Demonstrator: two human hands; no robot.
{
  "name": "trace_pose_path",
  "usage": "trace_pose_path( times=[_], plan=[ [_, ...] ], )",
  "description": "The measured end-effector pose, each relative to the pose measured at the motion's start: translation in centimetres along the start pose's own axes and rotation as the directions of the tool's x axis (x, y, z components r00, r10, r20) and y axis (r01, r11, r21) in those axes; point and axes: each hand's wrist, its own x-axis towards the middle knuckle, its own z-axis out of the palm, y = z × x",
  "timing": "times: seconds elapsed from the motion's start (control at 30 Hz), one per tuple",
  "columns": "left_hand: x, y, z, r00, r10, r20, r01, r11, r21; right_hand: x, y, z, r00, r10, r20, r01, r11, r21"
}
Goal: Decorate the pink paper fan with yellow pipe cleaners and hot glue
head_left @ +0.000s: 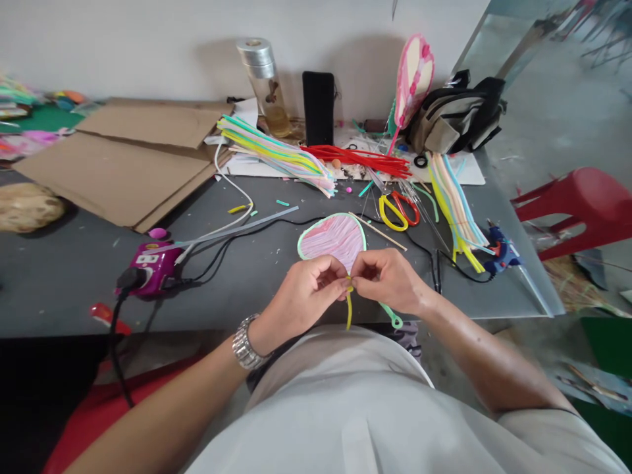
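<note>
Just beyond the left hand [309, 296] and right hand [388, 282], the pink paper shape [332, 240] looks matt, and the yellow strip [349, 311] between them smooth plastic. The wristwatch [248, 342] behind the left hand is shiny metal; farther left, the cardboard [123, 164] is matt brown.

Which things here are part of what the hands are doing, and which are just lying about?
Being used: left hand, right hand, green-edged pink paper shape, yellow strip, green strip.

Lying about: yellow-handled scissors, red-handled scissors, blue glue gun, purple device, cardboard sheets.
</note>
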Motion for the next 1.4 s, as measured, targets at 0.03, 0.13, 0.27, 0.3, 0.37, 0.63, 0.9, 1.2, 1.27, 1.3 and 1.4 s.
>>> trace_pose_path(
  times=[0.03,0.13,0.27,0.3,0.37,0.63,0.9,1.2,1.27,1.3,1.4],
  plan=[
    [0.0,0.0,0.1,1.0,-0.009,-0.002,0.009,1.0,-0.009,-0.1,0.0,0.2,0.999,-0.04,-0.023,0.04,0.999,-0.037],
    [0.1,0.1,0.3,0.998,-0.055,-0.039,0.051,0.994,-0.098,-0.5,0.4,1.2,0.964,-0.19,-0.185,0.166,0.977,-0.136],
    [0.5,0.3,0.8,0.993,-0.094,-0.067,0.075,0.965,-0.249,-0.6,1.4,3.1,0.925,-0.149,-0.348,0.188,0.979,0.081],
    [0.5,0.3,0.9,0.992,-0.1,-0.071,0.078,0.96,-0.271,-0.6,1.6,3.5,0.928,-0.084,-0.363,0.164,0.967,0.196],
    [0.6,0.3,0.9,0.99,-0.114,-0.083,0.086,0.954,-0.286,-0.4,1.9,3.8,0.937,0.036,-0.347,0.103,0.922,0.373],
    [0.2,-0.2,0.2,0.998,-0.036,-0.058,0.03,0.995,-0.09,0.2,0.9,0.5,0.996,-0.012,-0.086,0.014,1.0,0.023],
    [0.6,-0.1,0.2,0.998,-0.025,-0.055,0.026,1.0,0.012,0.3,0.4,0.8,0.978,-0.129,-0.167,0.113,0.988,-0.103],
    [1.0,-0.8,0.8,0.996,-0.073,-0.05,0.06,0.971,-0.234,0.6,2.6,2.7,0.973,0.126,-0.195,-0.016,0.875,0.483],
    [0.8,-0.7,0.5,0.998,-0.054,-0.044,0.046,0.986,-0.158,0.7,2.3,1.6,0.989,0.078,-0.125,-0.03,0.936,0.351],
    [0.7,-0.7,0.4,0.998,-0.042,-0.037,0.038,0.993,-0.112,0.7,1.9,1.0,0.994,0.042,-0.102,-0.016,0.969,0.248],
    [0.4,-0.4,0.2,1.0,-0.011,-0.017,0.012,0.999,0.036,0.6,0.6,-0.5,0.998,-0.063,-0.029,0.061,0.996,-0.071]
  ],
)
